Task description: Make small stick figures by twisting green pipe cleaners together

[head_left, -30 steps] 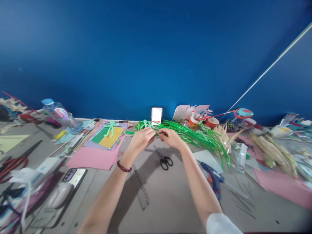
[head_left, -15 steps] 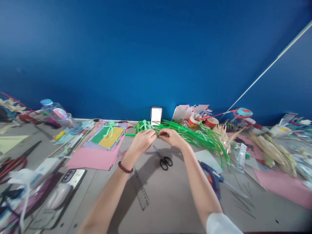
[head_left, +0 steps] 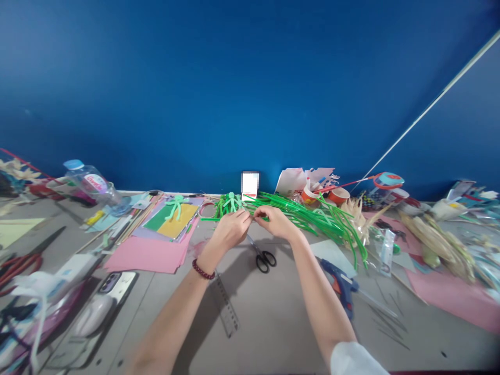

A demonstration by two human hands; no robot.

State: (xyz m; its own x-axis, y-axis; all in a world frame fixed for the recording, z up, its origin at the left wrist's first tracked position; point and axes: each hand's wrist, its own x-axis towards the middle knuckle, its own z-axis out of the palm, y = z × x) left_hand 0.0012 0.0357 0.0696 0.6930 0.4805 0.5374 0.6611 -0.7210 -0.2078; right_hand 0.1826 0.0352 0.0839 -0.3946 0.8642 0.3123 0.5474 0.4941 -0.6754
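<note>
- A stack of pink paper sheets [head_left: 146,255] lies on the grey table [head_left: 269,333]
- Behind it, a light-green, person-shaped figure [head_left: 175,207] rests on green and yellow sheets [head_left: 178,223]
- A clear plastic ruler [head_left: 226,308] lies right of the left forearm
- The left hand [head_left: 233,227], wearing a dark-red beaded bracelet [head_left: 202,270], has its fingers bunched together, just in front of a second light-green figure [head_left: 232,202]; what they pinch is too small to make out
- Black-handled metal scissors [head_left: 265,261] lie between the forearms
- The right hand [head_left: 278,223] curls its fingers close to the left fingertips; whether they clamp anything is unclear
- Long, bright-green, thin stems [head_left: 302,212] lie behind it
</note>
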